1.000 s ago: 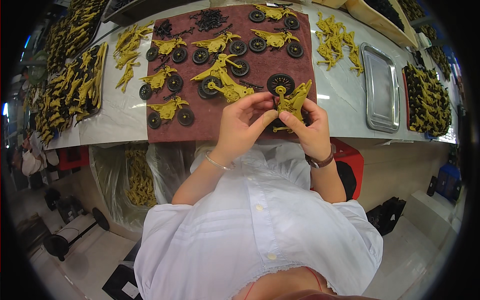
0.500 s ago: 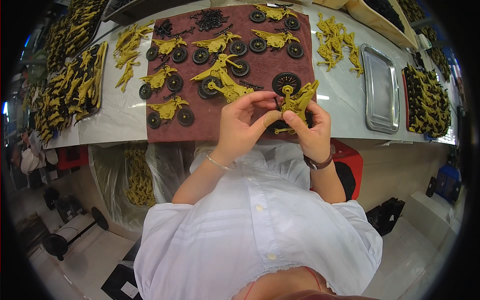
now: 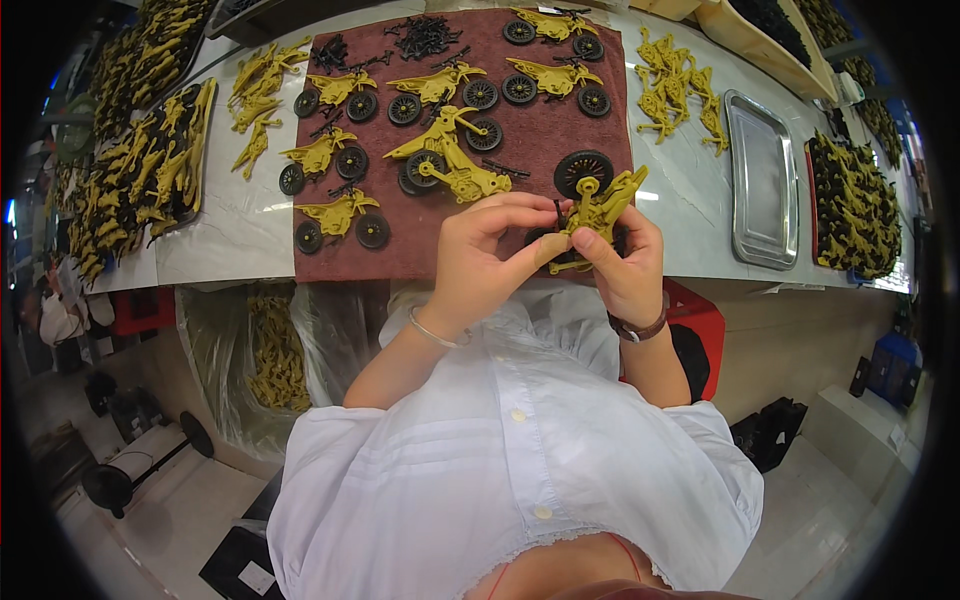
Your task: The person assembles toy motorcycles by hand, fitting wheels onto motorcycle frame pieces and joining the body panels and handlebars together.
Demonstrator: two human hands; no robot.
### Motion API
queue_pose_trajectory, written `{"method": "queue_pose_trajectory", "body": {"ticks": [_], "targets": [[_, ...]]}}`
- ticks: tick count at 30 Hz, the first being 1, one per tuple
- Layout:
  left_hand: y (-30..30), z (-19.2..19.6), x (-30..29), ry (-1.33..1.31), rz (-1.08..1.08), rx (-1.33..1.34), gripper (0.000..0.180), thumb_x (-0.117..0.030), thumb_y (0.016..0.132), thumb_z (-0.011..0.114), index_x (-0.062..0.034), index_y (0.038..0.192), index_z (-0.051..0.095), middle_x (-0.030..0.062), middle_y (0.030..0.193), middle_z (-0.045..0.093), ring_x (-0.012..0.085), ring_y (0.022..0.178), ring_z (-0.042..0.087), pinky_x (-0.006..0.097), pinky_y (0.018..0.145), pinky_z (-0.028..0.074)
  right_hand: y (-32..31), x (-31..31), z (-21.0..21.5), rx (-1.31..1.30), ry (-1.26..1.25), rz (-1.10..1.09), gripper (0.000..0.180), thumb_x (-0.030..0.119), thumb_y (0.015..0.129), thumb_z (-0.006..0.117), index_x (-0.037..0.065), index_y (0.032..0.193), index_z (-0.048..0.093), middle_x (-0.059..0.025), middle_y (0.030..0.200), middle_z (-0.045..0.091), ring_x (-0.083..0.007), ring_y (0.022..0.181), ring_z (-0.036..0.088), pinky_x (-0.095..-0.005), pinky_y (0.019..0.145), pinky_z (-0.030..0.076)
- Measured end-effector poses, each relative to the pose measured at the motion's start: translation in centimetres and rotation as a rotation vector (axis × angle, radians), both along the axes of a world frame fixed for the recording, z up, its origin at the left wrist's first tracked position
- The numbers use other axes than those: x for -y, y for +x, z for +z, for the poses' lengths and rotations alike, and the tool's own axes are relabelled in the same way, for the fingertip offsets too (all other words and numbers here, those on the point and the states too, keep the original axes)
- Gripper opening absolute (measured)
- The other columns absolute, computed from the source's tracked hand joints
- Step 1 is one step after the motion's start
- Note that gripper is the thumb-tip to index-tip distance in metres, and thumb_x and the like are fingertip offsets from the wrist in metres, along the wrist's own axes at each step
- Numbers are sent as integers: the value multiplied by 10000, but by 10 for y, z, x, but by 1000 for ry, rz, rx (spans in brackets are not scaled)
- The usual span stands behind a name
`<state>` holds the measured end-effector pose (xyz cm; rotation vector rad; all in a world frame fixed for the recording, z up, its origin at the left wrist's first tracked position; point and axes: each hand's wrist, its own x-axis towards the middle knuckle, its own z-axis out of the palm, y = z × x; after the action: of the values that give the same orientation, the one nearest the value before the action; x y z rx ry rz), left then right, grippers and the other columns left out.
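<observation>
Both hands hold one yellow toy motorcycle frame point(image 3: 598, 214) just above the near edge of a dark red mat point(image 3: 545, 140). My left hand point(image 3: 490, 250) pinches its left side with thumb and fingers. My right hand point(image 3: 625, 268) grips it from below and the right. A loose black wheel point(image 3: 583, 170) lies on the mat just beyond the frame. Several assembled yellow motorcycles point(image 3: 440, 150) with black wheels lie on the mat farther out.
A metal tray point(image 3: 760, 180) sits to the right of the mat, beside loose yellow parts point(image 3: 675, 85). Piles of yellow frames point(image 3: 150, 160) fill trays at the left and far right point(image 3: 850, 200). Small black parts point(image 3: 425, 35) lie at the mat's far edge. A red stool point(image 3: 695, 320) stands under the table.
The yellow frame has been turned and tilted up between my hands. Both hands stay over the mat's near edge.
</observation>
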<state>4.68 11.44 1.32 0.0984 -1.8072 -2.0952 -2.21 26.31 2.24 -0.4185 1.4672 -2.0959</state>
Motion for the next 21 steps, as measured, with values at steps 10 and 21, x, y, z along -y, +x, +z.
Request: {"method": "queue_pose_trajectory", "body": {"ticks": [10, 21], "targets": [[-1, -2, -4, 216, -28, 38, 162, 63, 713, 719, 50, 860, 651, 127, 924, 630, 183, 911, 615, 285, 817, 484, 5, 0, 0, -132, 118, -70, 278, 116, 854, 652, -42, 1069, 573, -57, 967, 622, -84, 836, 571, -231, 717, 492], [-2, 2, 11, 186, -104, 60, 152, 59, 753, 682, 52, 903, 654, 129, 949, 639, 161, 898, 610, 271, 805, 481, 6, -2, -2, -74, 116, -65, 279, 127, 866, 639, -41, 1078, 570, -60, 949, 624, -80, 829, 575, -224, 723, 484]]}}
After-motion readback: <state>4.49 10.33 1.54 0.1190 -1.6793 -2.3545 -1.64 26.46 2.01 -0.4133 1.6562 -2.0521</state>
